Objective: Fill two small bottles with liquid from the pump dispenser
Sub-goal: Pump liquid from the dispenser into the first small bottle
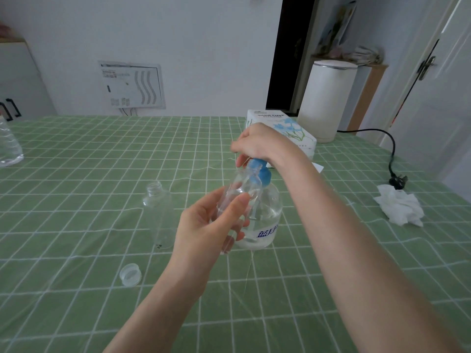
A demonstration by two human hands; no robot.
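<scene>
A home room: checked tablecloth [102, 149], tissue box [288, 123], white appliance [326, 98] (perhaps a kettle), and a door [453, 98].

Desk [76, 154] covered in green cloth crossed by a white grid, pump dispenser [267, 207] clear with blue pump top [254, 165] and blue lettering, held bottle [239, 189] and standing bottle [159, 212] colourless, tissue box [285, 126] white printed with blue flowers, cord [392, 146] black.

The pump dispenser [265, 215] stands upright on the table [76, 174]. The right hand [262, 143] curls over its blue head. The left hand [211, 225] grips a tilted small bottle [239, 189], mouth at the dispenser's nozzle. A second small bottle [159, 212] stands uncapped left of the dispenser. A cap [130, 274] lies nearer the camera.
</scene>
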